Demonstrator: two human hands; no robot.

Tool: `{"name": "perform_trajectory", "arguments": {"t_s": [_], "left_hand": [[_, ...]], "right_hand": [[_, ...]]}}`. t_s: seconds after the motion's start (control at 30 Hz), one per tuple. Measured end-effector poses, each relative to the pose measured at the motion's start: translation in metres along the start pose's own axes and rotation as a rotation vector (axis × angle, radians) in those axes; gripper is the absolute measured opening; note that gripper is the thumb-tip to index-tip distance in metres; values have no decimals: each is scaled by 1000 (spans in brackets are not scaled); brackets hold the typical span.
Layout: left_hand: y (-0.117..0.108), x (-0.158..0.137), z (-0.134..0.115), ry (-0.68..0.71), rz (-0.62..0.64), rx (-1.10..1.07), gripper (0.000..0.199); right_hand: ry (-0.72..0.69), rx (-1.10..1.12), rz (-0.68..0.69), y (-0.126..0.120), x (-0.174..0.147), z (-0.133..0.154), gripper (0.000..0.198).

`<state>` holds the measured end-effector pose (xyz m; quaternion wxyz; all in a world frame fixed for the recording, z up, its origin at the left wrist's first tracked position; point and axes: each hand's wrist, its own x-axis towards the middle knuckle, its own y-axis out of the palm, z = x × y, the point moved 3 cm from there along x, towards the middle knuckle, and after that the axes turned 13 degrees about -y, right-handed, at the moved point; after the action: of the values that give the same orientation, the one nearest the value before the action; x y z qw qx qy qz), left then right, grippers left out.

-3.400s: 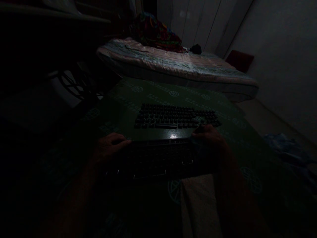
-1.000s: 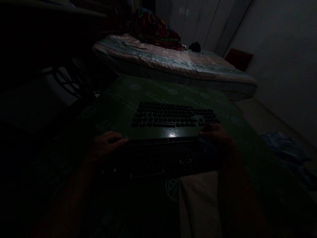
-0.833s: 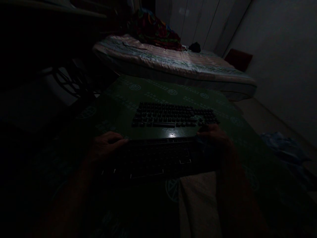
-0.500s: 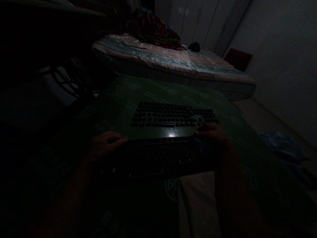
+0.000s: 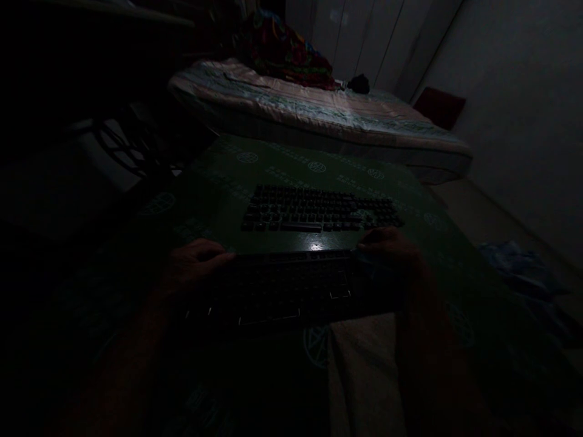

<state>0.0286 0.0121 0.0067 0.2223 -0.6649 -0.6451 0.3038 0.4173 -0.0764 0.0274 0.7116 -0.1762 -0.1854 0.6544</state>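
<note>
A black keyboard base [image 5: 277,288] lies before me on the green table, with its keycaps off over most of what I can make out. My left hand [image 5: 198,261] grips its far left corner, thumb along the top edge. At the far right end, my right hand [image 5: 387,246] is closed, fingers pinched on a dark bluish cloth [image 5: 376,267] that lies over that end of the base. Loose black keycaps [image 5: 305,209] are laid out in keyboard order just beyond. Deep shadow hides the lower parts of both hands.
The green table [image 5: 218,188] carries printed white emblems. A beige cloth [image 5: 364,364] lies at its near side, below the keyboard base. Behind stands a bed [image 5: 319,115] with a red patterned blanket [image 5: 291,54]. Crumpled fabric [image 5: 519,267] lies on the floor at right.
My right hand has shifted very slightly at the keyboard base's far right edge. My left hand, the base and the laid-out keycaps look the same.
</note>
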Motion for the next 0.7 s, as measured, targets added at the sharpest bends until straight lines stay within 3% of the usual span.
{"name": "perform_trajectory", "arguments": {"t_s": [0.2, 0.37, 0.57, 0.7], "left_hand": [[1, 2, 4, -15, 11, -6, 42], [1, 0, 3, -40, 22, -17, 42], [1, 0, 2, -26, 32, 11, 41], [1, -1, 3, -16, 22, -14, 43]], "right_hand": [[55, -45, -74, -13, -3, -9, 24], [31, -37, -38, -11, -3, -6, 22], [98, -42, -98, -15, -8, -4, 23], [55, -37, -66, -12, -6, -1, 25]]}}
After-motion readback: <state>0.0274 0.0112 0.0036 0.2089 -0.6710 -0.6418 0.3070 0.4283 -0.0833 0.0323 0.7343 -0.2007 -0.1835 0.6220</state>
